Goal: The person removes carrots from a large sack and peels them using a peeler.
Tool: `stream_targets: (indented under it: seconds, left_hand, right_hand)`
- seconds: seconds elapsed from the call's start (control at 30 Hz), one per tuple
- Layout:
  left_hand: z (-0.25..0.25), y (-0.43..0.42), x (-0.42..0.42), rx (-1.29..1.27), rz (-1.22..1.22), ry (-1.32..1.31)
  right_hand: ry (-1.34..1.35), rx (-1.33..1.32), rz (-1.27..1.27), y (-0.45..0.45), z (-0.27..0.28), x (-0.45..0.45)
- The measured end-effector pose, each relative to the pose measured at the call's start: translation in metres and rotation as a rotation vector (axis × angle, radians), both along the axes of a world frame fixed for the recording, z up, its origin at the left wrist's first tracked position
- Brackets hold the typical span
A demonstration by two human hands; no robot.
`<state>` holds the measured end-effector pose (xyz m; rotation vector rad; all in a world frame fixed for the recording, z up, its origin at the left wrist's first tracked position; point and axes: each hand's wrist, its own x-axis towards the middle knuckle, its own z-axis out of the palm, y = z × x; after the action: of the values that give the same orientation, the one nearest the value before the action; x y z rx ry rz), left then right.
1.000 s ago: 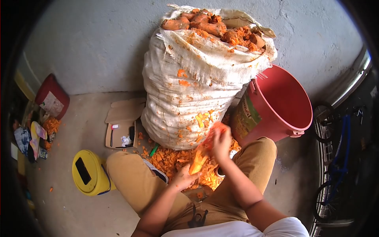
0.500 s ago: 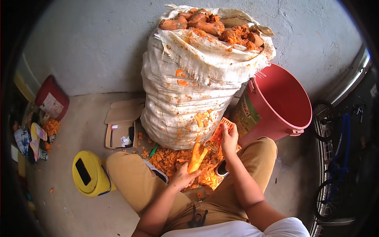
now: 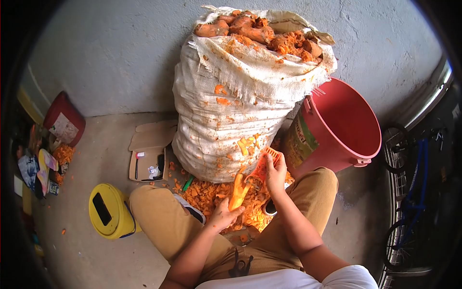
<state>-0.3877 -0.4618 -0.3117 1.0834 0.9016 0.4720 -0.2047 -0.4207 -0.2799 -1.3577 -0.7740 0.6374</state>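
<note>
My left hand (image 3: 224, 216) is closed around the lower end of a peeled orange carrot (image 3: 237, 193), which points up and away from me. In my right hand (image 3: 275, 176) is an orange plastic vegetable peeler (image 3: 262, 168) with a slotted grip. Its working end is beside the carrot's upper part; whether the blade touches it I cannot tell. Below both hands, a heap of orange peelings (image 3: 207, 194) covers the floor between my legs. Straight ahead stands a tall white woven sack (image 3: 216, 125), filled with unpeeled carrots (image 3: 252, 31) and smeared with orange scraps.
A large red bucket (image 3: 332, 164) leans beside the sack. To the left are an open cardboard box (image 3: 149, 137) with small items, and a yellow lidded bucket (image 3: 113, 226) with a dark phone (image 3: 101, 208) on top. A green-handled object (image 3: 188, 183) lies by the peelings. A bicycle (image 3: 414, 192) stands right.
My right hand and the peeler have shifted slightly left and toward me, closer to the carrot. My left hand and the carrot have stayed nearly still.
</note>
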Motion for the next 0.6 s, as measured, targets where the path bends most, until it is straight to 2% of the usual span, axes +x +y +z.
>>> stream_targets:
  seconds: [0.1, 0.2, 0.23, 0.37, 0.4, 0.47, 0.53, 0.6]
  left_hand:
    - [-0.003, 0.002, 0.001, 0.029, 0.001, 0.028]
    - [0.005, 0.002, 0.003, 0.009, -0.007, 0.007]
    - [0.003, 0.001, 0.002, 0.013, -0.005, 0.014]
    - [0.007, 0.001, 0.004, 0.029, 0.025, 0.015]
    - [0.009, 0.001, 0.004, 0.033, 0.039, 0.008]
    - [0.003, -0.002, 0.001, 0.056, 0.025, 0.061]
    - [0.006, -0.003, -0.003, 0.042, -0.006, 0.083]
    - [0.02, -0.001, -0.006, -0.004, -0.045, 0.069]
  right_hand:
    - [-0.056, 0.041, 0.039, -0.004, -0.008, -0.013]
    - [-0.34, 0.046, 0.049, -0.007, -0.014, -0.029]
    - [-0.408, -0.037, 0.045, -0.012, -0.005, -0.033]
    - [-0.575, -0.035, -0.063, -0.006, -0.015, -0.024]
    - [-0.495, 0.034, -0.107, -0.001, -0.016, -0.02]
    - [-0.548, 0.094, -0.334, 0.015, -0.018, 0.008]
    - [-0.472, -0.048, -0.536, 0.027, -0.035, 0.05]
    - [-0.252, -0.086, -0.521, 0.027, -0.022, 0.063]
